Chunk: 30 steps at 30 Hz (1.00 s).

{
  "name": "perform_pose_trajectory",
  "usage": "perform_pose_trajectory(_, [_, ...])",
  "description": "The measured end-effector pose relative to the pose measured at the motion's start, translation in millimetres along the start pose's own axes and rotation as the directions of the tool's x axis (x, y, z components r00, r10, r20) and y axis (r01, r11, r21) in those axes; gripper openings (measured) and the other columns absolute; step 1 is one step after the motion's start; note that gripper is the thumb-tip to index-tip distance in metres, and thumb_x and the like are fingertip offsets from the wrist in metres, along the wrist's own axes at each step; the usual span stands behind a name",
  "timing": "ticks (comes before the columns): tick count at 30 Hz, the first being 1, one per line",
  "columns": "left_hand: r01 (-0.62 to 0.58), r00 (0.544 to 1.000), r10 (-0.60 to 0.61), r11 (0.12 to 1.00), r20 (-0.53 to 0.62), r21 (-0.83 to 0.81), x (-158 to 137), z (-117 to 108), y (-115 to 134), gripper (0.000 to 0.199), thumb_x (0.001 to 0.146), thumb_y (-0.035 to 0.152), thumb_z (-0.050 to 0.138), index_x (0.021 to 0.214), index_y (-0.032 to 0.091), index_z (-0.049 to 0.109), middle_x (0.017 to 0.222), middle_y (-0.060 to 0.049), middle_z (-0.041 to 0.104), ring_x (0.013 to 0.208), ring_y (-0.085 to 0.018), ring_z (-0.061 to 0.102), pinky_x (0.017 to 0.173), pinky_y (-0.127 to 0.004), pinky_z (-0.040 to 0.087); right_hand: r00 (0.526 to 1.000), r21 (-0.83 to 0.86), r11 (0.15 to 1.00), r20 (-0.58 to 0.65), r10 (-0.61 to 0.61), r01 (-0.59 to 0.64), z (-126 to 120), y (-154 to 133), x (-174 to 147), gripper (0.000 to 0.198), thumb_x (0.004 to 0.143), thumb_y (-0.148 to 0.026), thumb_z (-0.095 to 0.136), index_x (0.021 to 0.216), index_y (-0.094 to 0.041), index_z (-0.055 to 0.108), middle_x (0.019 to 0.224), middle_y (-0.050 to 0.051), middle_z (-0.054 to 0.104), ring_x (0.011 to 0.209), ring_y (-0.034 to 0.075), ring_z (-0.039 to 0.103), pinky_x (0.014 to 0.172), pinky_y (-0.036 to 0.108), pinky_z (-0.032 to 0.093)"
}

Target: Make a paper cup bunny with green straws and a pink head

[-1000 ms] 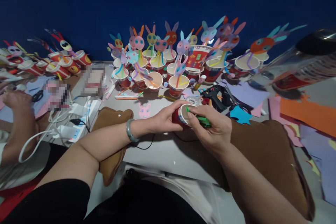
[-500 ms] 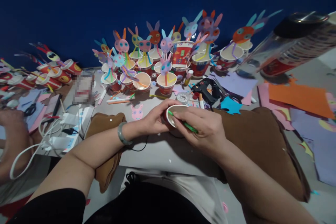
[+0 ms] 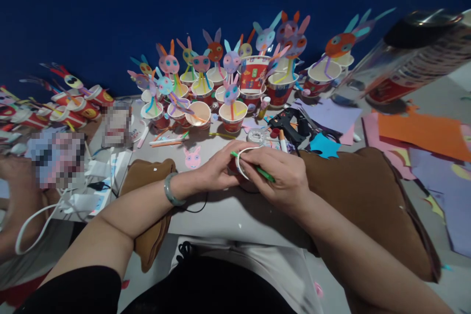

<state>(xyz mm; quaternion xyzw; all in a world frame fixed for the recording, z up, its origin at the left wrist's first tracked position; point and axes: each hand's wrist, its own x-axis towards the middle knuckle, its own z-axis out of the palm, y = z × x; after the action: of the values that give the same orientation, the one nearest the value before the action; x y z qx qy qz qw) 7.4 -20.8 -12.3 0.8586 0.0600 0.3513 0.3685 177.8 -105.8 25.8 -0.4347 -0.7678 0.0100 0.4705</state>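
Note:
My left hand (image 3: 223,166) is wrapped round a paper cup (image 3: 240,166) with a white rim, tilted so that part of its mouth faces me. In my right hand (image 3: 279,169), pinched fingers hold a thin green rod (image 3: 265,174) at the cup. One green end shows by the rim on the left, the other below my fingers; whether it is a pipe cleaner or a pen I cannot tell. My right fingers cover most of the cup's mouth. On the table beyond my left wrist lies a pink paper rabbit face (image 3: 192,158).
Several rabbit-faced paper cups (image 3: 233,117) stand along the blue wall. A black glue gun (image 3: 290,122) and blue paper (image 3: 325,145) lie behind my right hand. Brown cushions (image 3: 360,201) flank my arms. Left are white cables (image 3: 27,221) and another person's arm (image 3: 22,201).
The cup has tilted and turned slightly in my left hand. The green rod's far end now shows at the cup's left rim, and my right hand has shifted slightly left.

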Motion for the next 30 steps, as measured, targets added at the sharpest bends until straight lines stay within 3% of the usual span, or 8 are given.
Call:
perform_pose_trajectory(4, [0.007, 1.000, -0.006, 1.000, -0.019, 0.007, 0.5, -1.5, -0.8, 0.064, 0.087, 0.030, 0.070, 0.145, 0.026, 0.044, 0.134, -0.012, 0.060, 0.123, -0.025, 0.060, 0.107, -0.041, 0.049, 0.997, 0.003, 0.999, -0.062, 0.042, -0.042, 2.2, -0.3, -0.4, 0.013, 0.089, -0.016, 0.068, 0.100, -0.023, 0.068, 0.091, 0.004, 0.078, 0.079, 0.016, 0.074, 0.071, 0.027, 0.057])
perform_pose_trajectory(7, [0.050, 0.997, -0.053, 0.997, -0.055, -0.050, -1.3, -2.7, -2.8, 0.065, 0.086, 0.031, 0.071, 0.145, 0.026, 0.044, 0.137, -0.013, 0.059, 0.127, -0.026, 0.058, 0.109, -0.043, 0.048, 0.989, 0.001, 0.998, -0.135, 0.064, -0.065, 2.3, 0.5, -0.6, 0.031, 0.085, -0.018, 0.075, 0.114, -0.025, 0.065, 0.097, 0.005, 0.078, 0.083, 0.019, 0.074, 0.075, 0.030, 0.059])
perform_pose_trajectory(12, [0.272, 0.944, -0.310, 0.924, -0.110, -0.269, 0.1, -2.2, -4.4, 0.080, 0.079, 0.048, 0.078, 0.146, 0.025, 0.042, 0.137, -0.014, 0.058, 0.126, -0.028, 0.058, 0.110, -0.047, 0.047, 0.968, -0.025, 0.997, -0.241, 0.064, -0.072, 2.0, 9.0, -0.4, 0.057, 0.077, -0.027, 0.083, 0.129, -0.026, 0.059, 0.112, 0.009, 0.073, 0.098, 0.026, 0.072, 0.084, 0.042, 0.061])
perform_pose_trajectory(15, [0.326, 0.897, -0.412, 0.859, -0.157, -0.395, 4.0, -1.7, -2.8, 0.089, 0.073, 0.054, 0.082, 0.146, 0.024, 0.040, 0.135, -0.014, 0.057, 0.125, -0.028, 0.058, 0.109, -0.048, 0.047, 0.964, 0.009, 0.996, -0.252, 0.090, -0.090, 2.9, 14.7, 0.5, 0.061, 0.075, -0.030, 0.085, 0.130, -0.025, 0.058, 0.119, 0.012, 0.070, 0.109, 0.030, 0.068, 0.089, 0.048, 0.059])
perform_pose_trajectory(23, [0.319, 0.831, -0.488, 0.813, -0.268, -0.487, 10.2, -2.0, 0.5, 0.100, 0.065, 0.053, 0.088, 0.146, 0.026, 0.037, 0.131, -0.010, 0.055, 0.123, -0.026, 0.057, 0.112, -0.047, 0.045, 0.941, 0.159, 0.952, -0.179, 0.288, -0.261, 8.5, 17.9, -0.3, 0.045, 0.079, -0.030, 0.080, 0.119, -0.024, 0.061, 0.121, 0.011, 0.065, 0.100, 0.024, 0.067, 0.079, 0.039, 0.059])
perform_pose_trajectory(30, [0.339, 0.823, -0.532, 0.740, -0.197, -0.581, 9.8, 0.2, -1.7, 0.097, 0.064, 0.041, 0.089, 0.144, 0.024, 0.036, 0.132, -0.011, 0.054, 0.124, -0.027, 0.056, 0.114, -0.048, 0.042, 0.857, 0.349, 0.790, 0.089, 0.508, -0.505, 14.5, 25.7, -0.7, 0.074, 0.072, -0.045, 0.086, 0.135, -0.027, 0.053, 0.126, 0.010, 0.065, 0.065, 0.013, 0.062, 0.059, 0.033, 0.056])
